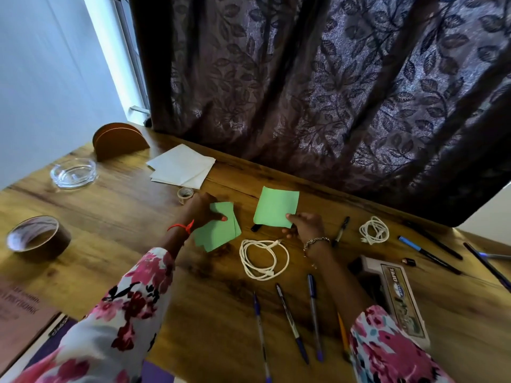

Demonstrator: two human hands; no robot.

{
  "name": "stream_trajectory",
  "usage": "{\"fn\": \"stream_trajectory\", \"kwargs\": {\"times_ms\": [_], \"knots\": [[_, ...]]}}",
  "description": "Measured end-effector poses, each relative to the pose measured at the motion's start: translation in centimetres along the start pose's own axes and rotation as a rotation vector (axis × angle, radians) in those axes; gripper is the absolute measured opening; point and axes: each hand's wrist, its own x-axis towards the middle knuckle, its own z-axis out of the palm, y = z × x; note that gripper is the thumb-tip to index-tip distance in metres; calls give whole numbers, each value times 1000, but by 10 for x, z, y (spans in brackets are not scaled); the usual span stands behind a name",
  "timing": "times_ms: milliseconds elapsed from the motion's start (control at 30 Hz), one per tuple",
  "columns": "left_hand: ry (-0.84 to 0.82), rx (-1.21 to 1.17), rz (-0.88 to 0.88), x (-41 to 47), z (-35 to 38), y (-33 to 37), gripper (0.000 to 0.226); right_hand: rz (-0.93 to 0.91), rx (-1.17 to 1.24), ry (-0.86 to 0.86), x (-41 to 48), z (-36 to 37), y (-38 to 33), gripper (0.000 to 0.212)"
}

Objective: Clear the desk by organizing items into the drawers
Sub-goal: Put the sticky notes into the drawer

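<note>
My left hand pinches a small stack of green paper squares lying mid-desk. To its right, my right hand holds one green paper square by its lower corner, lifted a little off the wood. A coiled white cable lies just below both hands. A second white cable sits further right. Several pens lie along the near edge. No drawer is in view.
White sheets, a small tape roll, a glass ashtray and a brown holder sit at the back left. A brown tape roll is at the left, a stapler box and more pens at the right. A curtain hangs behind.
</note>
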Motion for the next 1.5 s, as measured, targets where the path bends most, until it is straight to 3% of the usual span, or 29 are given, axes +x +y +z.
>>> {"fn": "stream_trajectory", "kwargs": {"times_ms": [100,267,333,533,733,967,1100,1267,1500], "knots": [[106,-219,-38,-31,-7,1,47,-36,5,-5,-17,-1,3,18],[274,-775,-282,-114,-8,-4,36,-129,29,-71,-68,8,7,21],[341,-859,-318,-153,-5,-7,32,-141,91,-148,-98,15,14,11],[447,-1035,-450,-254,9,-11,17,30,249,-413,-185,43,45,20],[449,-1015,-545,-321,18,-20,18,144,337,-524,-251,64,77,18],[411,-1020,-574,-384,12,-47,6,207,242,-534,-305,90,111,16],[418,-961,-566,-419,12,-75,17,212,207,-578,-344,120,133,9],[331,-942,-598,-462,-6,-125,32,252,227,-527,-396,175,161,19],[30,-936,-504,-524,-49,-206,26,261,243,-461,-464,245,189,20]]}}
